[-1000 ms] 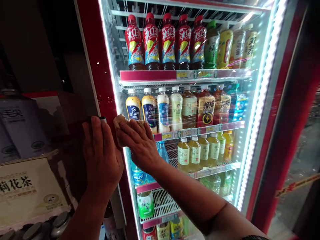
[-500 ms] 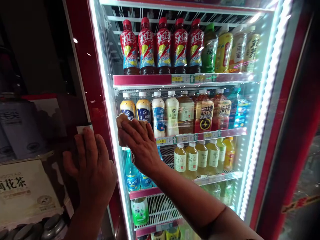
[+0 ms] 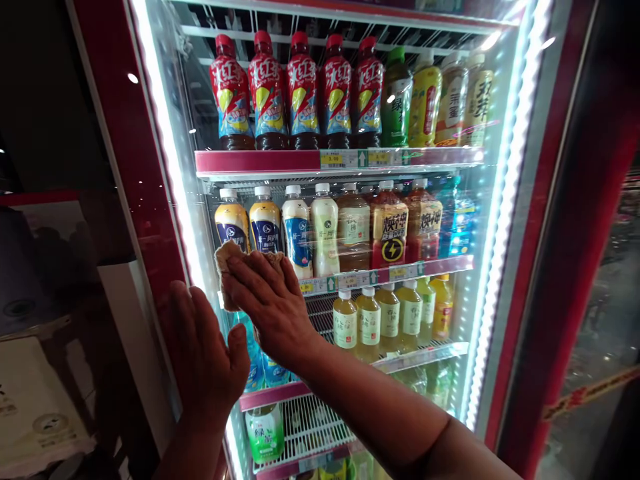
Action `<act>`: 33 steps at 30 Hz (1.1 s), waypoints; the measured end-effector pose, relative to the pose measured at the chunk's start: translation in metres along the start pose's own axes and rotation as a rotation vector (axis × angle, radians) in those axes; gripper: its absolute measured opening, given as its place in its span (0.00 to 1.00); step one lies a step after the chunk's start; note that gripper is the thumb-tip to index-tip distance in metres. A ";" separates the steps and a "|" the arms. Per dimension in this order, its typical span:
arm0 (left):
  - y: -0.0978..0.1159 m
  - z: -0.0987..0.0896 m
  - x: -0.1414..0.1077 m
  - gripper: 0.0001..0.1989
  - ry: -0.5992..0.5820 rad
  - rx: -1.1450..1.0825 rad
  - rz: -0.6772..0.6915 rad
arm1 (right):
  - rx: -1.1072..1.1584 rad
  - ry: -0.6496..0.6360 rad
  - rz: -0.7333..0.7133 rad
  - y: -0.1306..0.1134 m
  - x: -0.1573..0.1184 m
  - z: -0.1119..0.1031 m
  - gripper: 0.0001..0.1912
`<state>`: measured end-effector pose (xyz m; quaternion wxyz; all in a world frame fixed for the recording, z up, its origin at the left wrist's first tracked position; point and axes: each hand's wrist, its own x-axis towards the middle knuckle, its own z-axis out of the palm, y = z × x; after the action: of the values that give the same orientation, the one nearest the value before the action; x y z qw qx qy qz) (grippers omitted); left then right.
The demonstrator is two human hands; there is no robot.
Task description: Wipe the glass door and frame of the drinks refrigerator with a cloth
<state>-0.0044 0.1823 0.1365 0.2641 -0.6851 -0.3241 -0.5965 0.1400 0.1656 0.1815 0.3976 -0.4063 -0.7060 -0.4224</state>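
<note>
My right hand (image 3: 273,303) presses a tan cloth (image 3: 229,267) flat against the glass door of a lit drinks cooler, at the left part of the second shelf edge (image 3: 385,277). Its fingers lie over the cloth, which shows past the fingertips. To the left, my left hand (image 3: 207,347) is raised with fingers up and thumb apart, holding nothing, over the cooler's red left frame (image 3: 107,100) and light strip. Whether it touches the frame I cannot tell. Behind the glass, white-capped bottles (image 3: 299,233) stand just above my right hand.
Red-capped bottles (image 3: 304,93) line the top shelf. Lower shelves hold pale yellow bottles (image 3: 345,323) and a green-labelled bottle (image 3: 265,433). Boxes (image 3: 37,400) stand in the dark at the left. The red right frame (image 3: 565,267) borders a dark glass area.
The view has shifted, so the cooler sits further left. My left hand has turned, its thumb now on the right, and is nearer my right hand. The cloth remains under my right hand.
</note>
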 end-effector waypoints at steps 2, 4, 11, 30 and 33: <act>-0.005 0.005 -0.002 0.40 -0.026 0.025 -0.068 | -0.001 0.008 -0.009 -0.001 -0.007 0.000 0.26; -0.008 0.008 -0.004 0.40 -0.040 0.038 -0.103 | 0.014 0.016 -0.017 -0.001 -0.014 -0.001 0.25; -0.018 0.013 -0.007 0.39 -0.014 0.092 -0.026 | 0.032 0.016 0.079 0.019 -0.018 -0.012 0.28; -0.013 0.013 -0.009 0.39 -0.065 0.183 -0.006 | 0.013 0.030 0.053 0.027 -0.032 -0.013 0.27; -0.013 0.013 -0.009 0.39 -0.062 0.185 -0.003 | 0.023 0.011 0.028 0.027 -0.042 -0.015 0.25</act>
<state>-0.0065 0.1996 0.1251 0.3152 -0.6753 -0.3870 -0.5429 0.1831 0.1505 0.1558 0.4120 -0.4091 -0.7030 -0.4107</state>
